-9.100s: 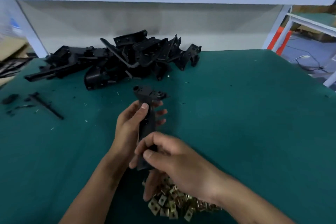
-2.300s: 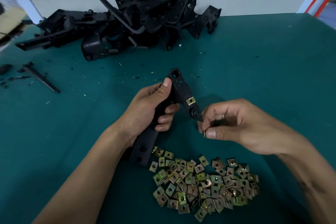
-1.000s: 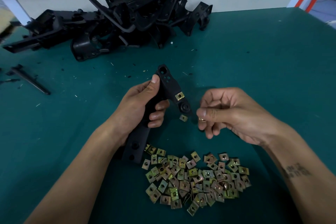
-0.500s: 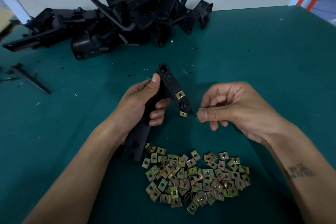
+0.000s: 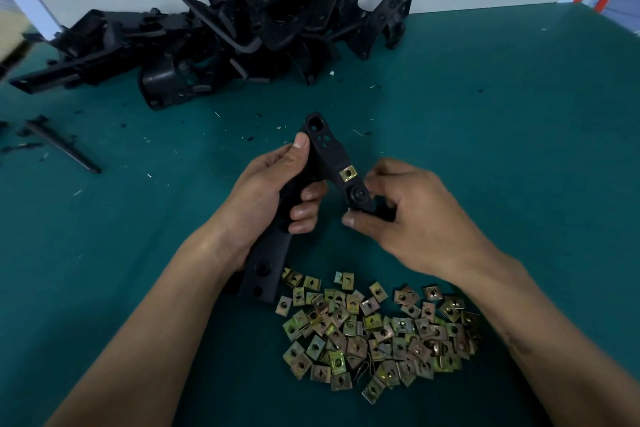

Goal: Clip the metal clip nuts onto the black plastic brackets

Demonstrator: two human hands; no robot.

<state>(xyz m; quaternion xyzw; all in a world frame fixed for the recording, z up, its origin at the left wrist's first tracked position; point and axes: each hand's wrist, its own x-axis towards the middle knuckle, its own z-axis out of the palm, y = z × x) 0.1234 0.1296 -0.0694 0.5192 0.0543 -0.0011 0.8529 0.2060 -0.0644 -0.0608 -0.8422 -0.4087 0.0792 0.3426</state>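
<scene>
The left hand is wrapped round the middle of a black bracket, thumb laid up along its edge and fingers curled underneath, holding it off the table at a slant, its top toward 12 o'clock. The right hand has its thumb and fingers closed in at the bracket's lower tip, at about 3 o'clock of the left hand; I'd guess a clip is pinched there, but the fingers hide it, so I can't tell. One brass-coloured clip already sits clipped on the arm just above that tip.

The loose clips lie in a heap at 6 o'clock, just below both hands, touching the bracket's bottom end. More brackets are piled at 11 o'clock against the back wall, and a thin black strip lies off at 9 o'clock.

From here the bracket looks light and stiff, easy to hold one-handed by its thick middle, leaving the thin arm free. The clips look small, thin and springy, likely slick and sharp-edged. Best taken by the flat faces between thumb and forefinger, open mouth toward the plastic edge, then pushed on squarely. Skewed, a clip could easily jam or flick away.
</scene>
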